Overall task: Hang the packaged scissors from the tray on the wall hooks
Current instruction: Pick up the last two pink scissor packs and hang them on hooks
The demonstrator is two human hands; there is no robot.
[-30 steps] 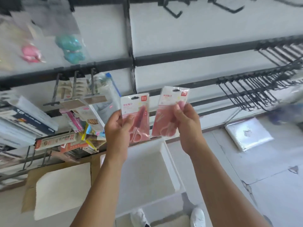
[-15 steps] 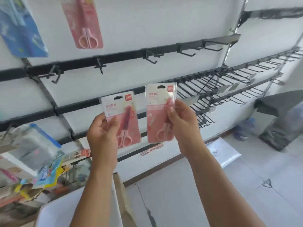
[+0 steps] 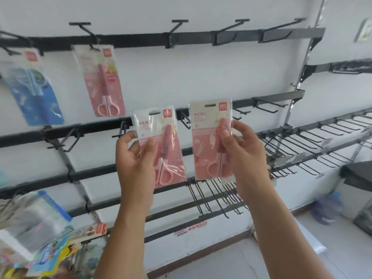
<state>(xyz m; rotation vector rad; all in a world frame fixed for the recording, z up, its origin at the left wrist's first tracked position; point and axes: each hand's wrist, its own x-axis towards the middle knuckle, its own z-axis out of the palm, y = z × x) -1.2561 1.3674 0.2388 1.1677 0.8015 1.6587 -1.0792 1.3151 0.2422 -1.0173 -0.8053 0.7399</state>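
Observation:
My left hand [image 3: 134, 156] holds a pink scissors pack [image 3: 161, 146] upright by its left edge. My right hand [image 3: 241, 150] holds a second pink scissors pack [image 3: 207, 137], thumb across its front. Both packs are in front of the wall, level with the middle black rail [image 3: 90, 127], whose hooks [image 3: 184, 119] stick out just behind them. On the top rail a pink scissors pack [image 3: 100, 81] hangs from a hook, and a blue scissors pack [image 3: 34, 87] hangs to its left. Several empty hooks [image 3: 178, 27] line the top rail to the right. The tray is out of view.
A dense row of long black hooks [image 3: 302, 150] juts out at the right. Lower rails carry more hooks [image 3: 213, 194]. Boxed and bagged goods [image 3: 40, 238] crowd the lower left. A dark bin [image 3: 358, 178] and a water bottle [image 3: 328, 208] stand at the right on the tiled floor.
The view has swung up from the tray and floor to the wall. Both hands have risen with their packs toward the middle rail, and the hanging pink and blue packs have come into view.

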